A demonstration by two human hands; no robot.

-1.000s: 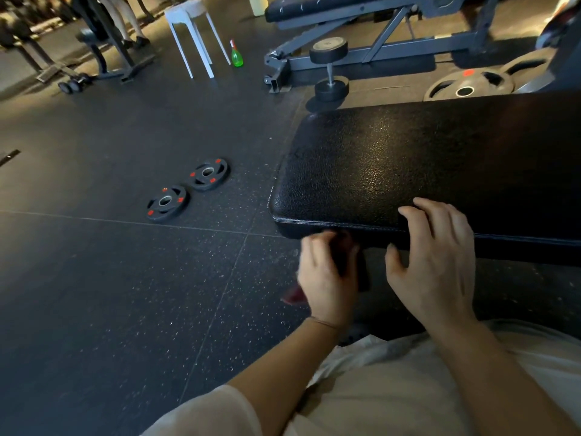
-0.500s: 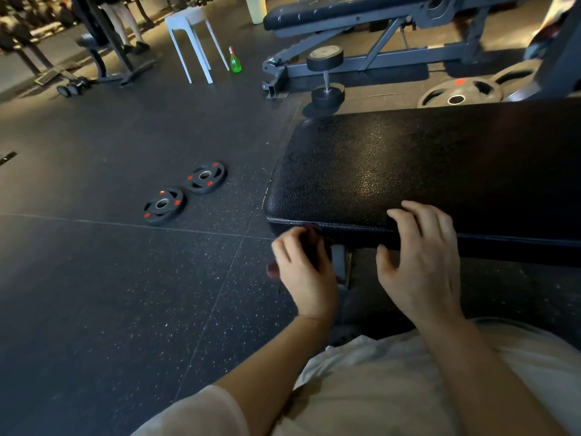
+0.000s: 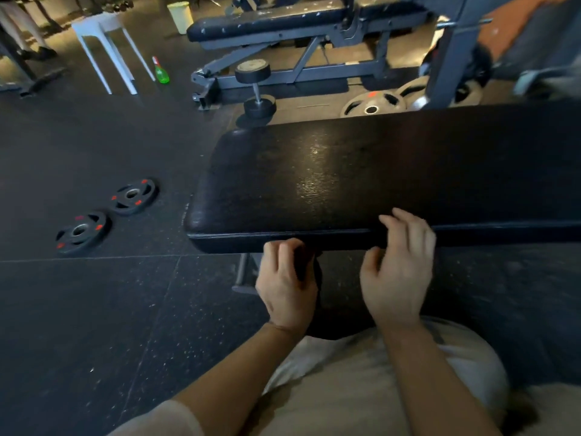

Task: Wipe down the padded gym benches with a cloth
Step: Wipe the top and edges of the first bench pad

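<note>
A black padded bench (image 3: 361, 180) runs across the view in front of me, its left end rounded. My left hand (image 3: 284, 284) is curled around a dark cloth (image 3: 309, 272) and presses it against the bench's near side edge, close to the left end. Most of the cloth is hidden by my fingers. My right hand (image 3: 397, 269) rests a little further right, fingers spread and hooked over the bench's near top edge, holding nothing. A second padded bench (image 3: 270, 22) on a grey frame stands at the back.
Two small weight plates (image 3: 107, 215) lie on the rubber floor to the left. A dumbbell (image 3: 256, 89) stands behind the bench's left end, larger plates (image 3: 374, 105) to its right. A white stool (image 3: 103, 45), a green spray bottle (image 3: 161, 72) and a bin (image 3: 180, 15) are further back.
My left hand with the cloth has slid left and then back right along the bench's near edge. My right hand stayed on the edge. My head rose slightly.
</note>
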